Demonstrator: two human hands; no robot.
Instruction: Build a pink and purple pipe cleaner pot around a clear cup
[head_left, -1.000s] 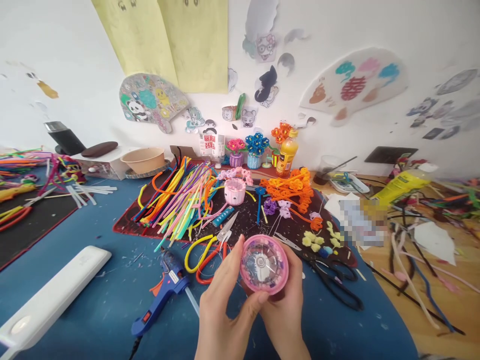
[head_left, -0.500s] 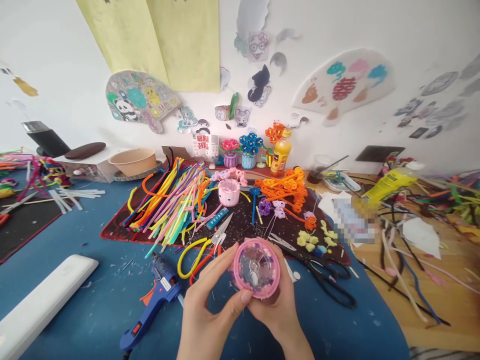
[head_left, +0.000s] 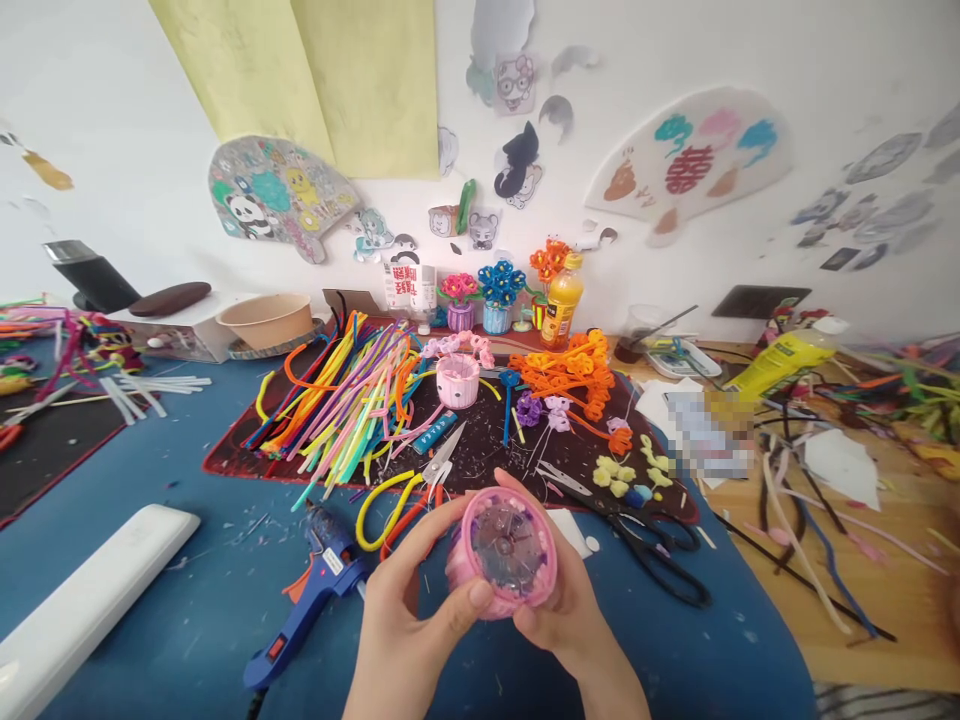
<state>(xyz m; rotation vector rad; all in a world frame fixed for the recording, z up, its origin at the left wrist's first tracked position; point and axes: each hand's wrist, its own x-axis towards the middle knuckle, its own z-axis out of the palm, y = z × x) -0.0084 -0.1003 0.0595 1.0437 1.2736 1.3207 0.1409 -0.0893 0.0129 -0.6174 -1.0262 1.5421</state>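
Between my two hands is a small round pot [head_left: 511, 550] wrapped in pink pipe cleaners, tilted so that its clear plastic end faces me. My left hand [head_left: 420, 600] grips its left side, thumb on the lower rim. Around the right side curls my right hand [head_left: 559, 600], its thumb near the bottom of the rim. Just beyond lie yellow-and-orange-handled scissors [head_left: 390, 508] on the left and black-handled scissors [head_left: 652, 540] on the right. A similar pink pot [head_left: 457, 382] stands upright on the dark mat.
A blue glue gun [head_left: 315, 590] and a long white case [head_left: 97, 600] lie to the left. Pipe cleaners [head_left: 352, 400] are heaped on the mat [head_left: 225, 460]. Orange pipe-cleaner flowers [head_left: 577, 375], an orange drink bottle [head_left: 562, 305] and flower pots [head_left: 496, 318] stand or lie behind.
The pot has tilted and shifted slightly left and down in my hands, showing more of its pink side wall. My right thumb now shows at the lower rim.
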